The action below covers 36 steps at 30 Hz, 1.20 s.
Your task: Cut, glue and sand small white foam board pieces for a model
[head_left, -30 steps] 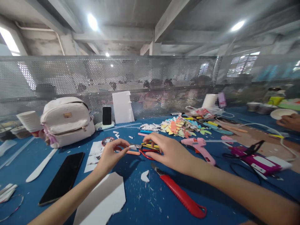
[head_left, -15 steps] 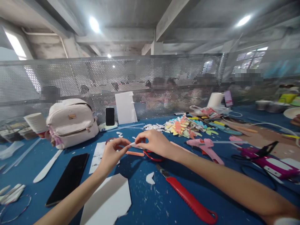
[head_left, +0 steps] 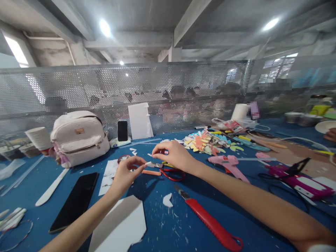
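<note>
My left hand [head_left: 130,169] pinches a small white piece [head_left: 148,163] between thumb and forefinger, above the blue table. Its kind is too small to make out, perhaps foam or card. To its right, my right hand [head_left: 174,155] is closed in a loose pinch, apart from that piece. Whether anything is between its fingertips is hidden. Scissors with red handles [head_left: 173,175] lie beneath my right hand, beside an orange stick [head_left: 151,172]. Nearer me are a curved white scrap [head_left: 167,200] and a red-handled utility knife [head_left: 210,222].
A torn white board [head_left: 120,224] and a black phone [head_left: 75,201] lie at front left. Behind them stands a white backpack [head_left: 80,140]. Coloured paper cutouts [head_left: 202,141] are heaped at the back. A pink glue gun [head_left: 228,164] and a magenta tool [head_left: 301,182] lie right.
My right hand has drawn back and up from the white piece, uncovering more of the scissors. My left hand keeps the piece in nearly the same spot.
</note>
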Each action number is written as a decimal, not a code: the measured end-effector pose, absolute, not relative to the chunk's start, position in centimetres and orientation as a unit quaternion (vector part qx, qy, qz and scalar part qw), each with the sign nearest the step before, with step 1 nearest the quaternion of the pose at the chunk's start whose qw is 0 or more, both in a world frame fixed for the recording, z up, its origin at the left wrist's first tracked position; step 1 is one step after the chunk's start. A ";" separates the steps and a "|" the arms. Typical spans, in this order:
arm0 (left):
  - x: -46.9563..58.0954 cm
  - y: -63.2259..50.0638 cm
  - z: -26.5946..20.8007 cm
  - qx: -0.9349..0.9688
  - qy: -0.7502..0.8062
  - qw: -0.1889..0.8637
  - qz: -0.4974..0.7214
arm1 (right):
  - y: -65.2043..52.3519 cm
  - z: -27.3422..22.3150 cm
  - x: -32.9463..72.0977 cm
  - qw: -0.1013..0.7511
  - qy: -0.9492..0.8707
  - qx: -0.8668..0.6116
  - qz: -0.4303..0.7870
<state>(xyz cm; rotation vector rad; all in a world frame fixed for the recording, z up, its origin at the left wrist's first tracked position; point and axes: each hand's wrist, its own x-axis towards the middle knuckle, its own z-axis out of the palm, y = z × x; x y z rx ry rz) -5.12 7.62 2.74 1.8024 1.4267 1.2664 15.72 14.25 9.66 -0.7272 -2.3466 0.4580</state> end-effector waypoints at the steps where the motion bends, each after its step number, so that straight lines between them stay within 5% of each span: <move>1: -5.1 7.6 2.8 0.666 0.527 0.253 0.463 | 14.3 9.6 15.7 0.320 -0.889 -0.271 0.181; 13: -5.3 8.0 2.2 0.674 0.532 0.235 0.455 | 14.4 11.5 16.9 0.427 -0.844 -0.226 0.234; 23: -5.8 8.1 2.8 0.669 0.540 0.240 0.450 | 15.8 15.5 16.4 0.434 -0.845 -0.307 0.061; 36: -8.1 9.5 1.5 0.674 0.549 0.227 0.440 | 28.0 10.6 13.9 0.126 -0.815 -0.565 -0.003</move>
